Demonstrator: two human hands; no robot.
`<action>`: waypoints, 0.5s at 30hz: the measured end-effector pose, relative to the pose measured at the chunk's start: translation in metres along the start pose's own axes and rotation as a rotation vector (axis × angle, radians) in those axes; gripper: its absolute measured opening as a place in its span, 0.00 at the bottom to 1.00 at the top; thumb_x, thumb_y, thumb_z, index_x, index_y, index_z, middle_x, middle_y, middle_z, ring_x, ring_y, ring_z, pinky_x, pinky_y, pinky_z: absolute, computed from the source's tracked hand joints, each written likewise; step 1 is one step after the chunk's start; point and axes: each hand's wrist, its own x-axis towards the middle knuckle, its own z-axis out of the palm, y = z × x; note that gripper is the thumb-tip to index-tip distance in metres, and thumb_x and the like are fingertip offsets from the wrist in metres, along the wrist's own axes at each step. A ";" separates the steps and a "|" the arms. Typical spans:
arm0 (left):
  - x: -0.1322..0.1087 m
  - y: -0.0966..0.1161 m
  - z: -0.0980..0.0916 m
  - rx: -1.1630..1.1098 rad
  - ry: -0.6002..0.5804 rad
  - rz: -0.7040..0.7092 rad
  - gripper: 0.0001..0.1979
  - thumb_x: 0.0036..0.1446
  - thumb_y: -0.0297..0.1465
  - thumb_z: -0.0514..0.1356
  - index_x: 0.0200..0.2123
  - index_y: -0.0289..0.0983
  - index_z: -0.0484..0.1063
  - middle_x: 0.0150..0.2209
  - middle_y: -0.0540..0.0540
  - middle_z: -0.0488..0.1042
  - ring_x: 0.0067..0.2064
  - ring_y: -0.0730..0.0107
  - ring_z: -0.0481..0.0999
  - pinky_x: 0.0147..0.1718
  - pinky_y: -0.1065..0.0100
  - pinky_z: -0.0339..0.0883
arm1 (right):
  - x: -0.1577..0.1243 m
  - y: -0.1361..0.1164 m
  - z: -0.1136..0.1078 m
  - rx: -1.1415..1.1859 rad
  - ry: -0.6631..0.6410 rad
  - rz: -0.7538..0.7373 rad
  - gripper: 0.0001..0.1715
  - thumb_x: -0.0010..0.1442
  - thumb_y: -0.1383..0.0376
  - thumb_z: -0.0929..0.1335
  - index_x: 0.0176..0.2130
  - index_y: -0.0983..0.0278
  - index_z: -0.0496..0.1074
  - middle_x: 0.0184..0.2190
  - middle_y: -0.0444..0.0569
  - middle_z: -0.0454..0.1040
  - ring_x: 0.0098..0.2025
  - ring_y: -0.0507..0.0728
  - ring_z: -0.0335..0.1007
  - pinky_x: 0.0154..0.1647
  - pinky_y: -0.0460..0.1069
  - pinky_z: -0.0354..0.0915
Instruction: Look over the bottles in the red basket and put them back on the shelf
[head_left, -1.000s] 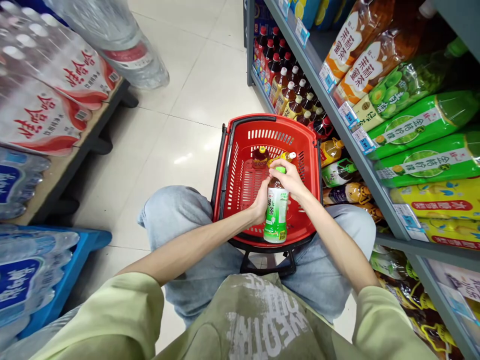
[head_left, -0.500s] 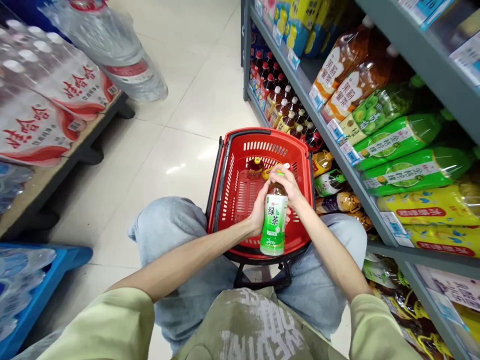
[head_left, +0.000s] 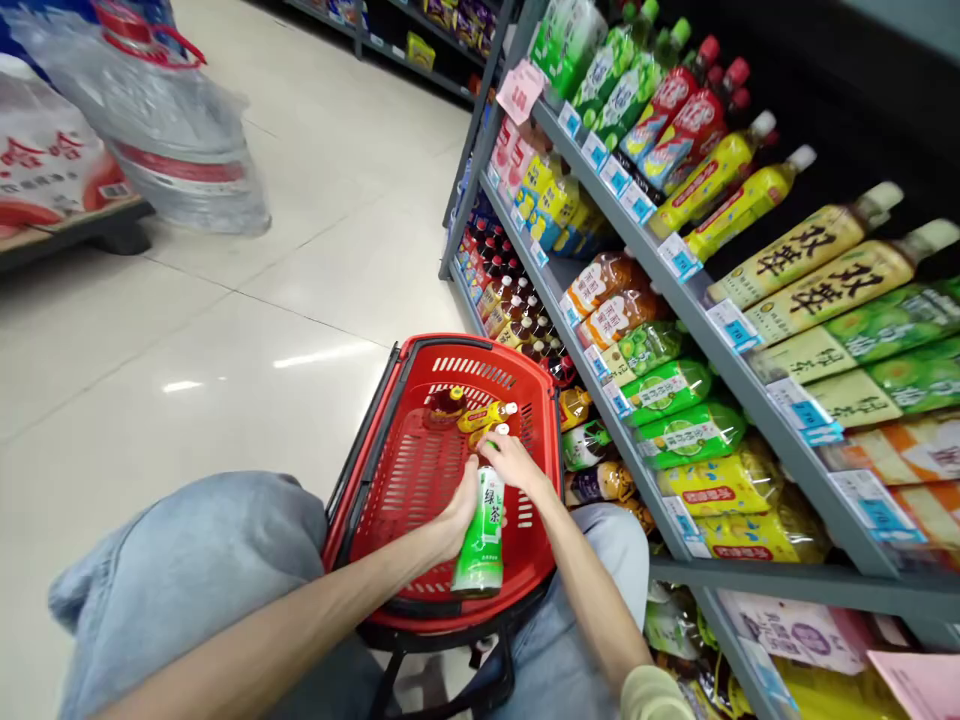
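Note:
I hold a green tea bottle point(head_left: 481, 535) upright over the near end of a red shopping basket point(head_left: 390, 440). My left hand point(head_left: 456, 520) is wrapped round the bottle's left side. My right hand point(head_left: 514, 462) is closed over its cap from above. In the far end of the basket lie a dark bottle with a yellow cap point(head_left: 444, 405) and two yellow bottles point(head_left: 486, 414).
Grey shelves point(head_left: 675, 330) full of drink bottles run along the right, reaching down to floor level beside the basket. My knee in blue jeans point(head_left: 195, 570) is at lower left. A large water jug point(head_left: 165, 140) and wrapped water packs point(head_left: 45, 170) stand at the far left.
The view has swung up and to the right, showing more of the shelves. Both hands stay on the green tea bottle above the basket.

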 end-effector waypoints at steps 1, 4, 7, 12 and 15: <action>-0.001 0.000 0.002 0.041 0.031 0.028 0.34 0.70 0.60 0.44 0.31 0.38 0.70 0.17 0.45 0.72 0.17 0.62 0.74 0.16 0.68 0.66 | -0.001 0.000 -0.004 -0.059 -0.002 0.012 0.10 0.68 0.63 0.65 0.35 0.60 0.74 0.40 0.49 0.81 0.46 0.60 0.74 0.54 0.53 0.64; -0.004 -0.002 0.008 0.078 0.021 0.102 0.32 0.68 0.60 0.50 0.30 0.39 0.70 0.17 0.47 0.71 0.17 0.65 0.72 0.17 0.68 0.67 | -0.004 0.000 -0.015 -0.021 0.042 0.024 0.11 0.64 0.62 0.67 0.29 0.61 0.71 0.32 0.46 0.76 0.38 0.58 0.70 0.45 0.50 0.63; -0.001 -0.004 0.012 0.118 -0.112 0.134 0.34 0.65 0.64 0.50 0.32 0.39 0.71 0.19 0.47 0.72 0.20 0.63 0.73 0.23 0.64 0.73 | -0.010 0.000 -0.025 0.295 0.068 0.074 0.18 0.58 0.55 0.71 0.24 0.62 0.65 0.22 0.41 0.64 0.27 0.53 0.58 0.32 0.47 0.56; 0.003 0.006 0.014 0.508 -0.186 0.435 0.41 0.60 0.66 0.50 0.50 0.36 0.77 0.45 0.36 0.84 0.48 0.45 0.84 0.51 0.50 0.77 | -0.035 -0.004 -0.044 0.486 0.210 0.003 0.27 0.53 0.51 0.76 0.23 0.61 0.60 0.21 0.37 0.55 0.25 0.49 0.48 0.27 0.46 0.47; -0.001 0.009 0.014 0.708 -0.216 0.637 0.41 0.61 0.64 0.50 0.57 0.37 0.77 0.60 0.36 0.80 0.66 0.46 0.73 0.67 0.53 0.63 | -0.057 -0.012 -0.054 0.338 0.306 -0.095 0.27 0.56 0.50 0.74 0.23 0.62 0.60 0.21 0.38 0.57 0.26 0.50 0.50 0.29 0.46 0.50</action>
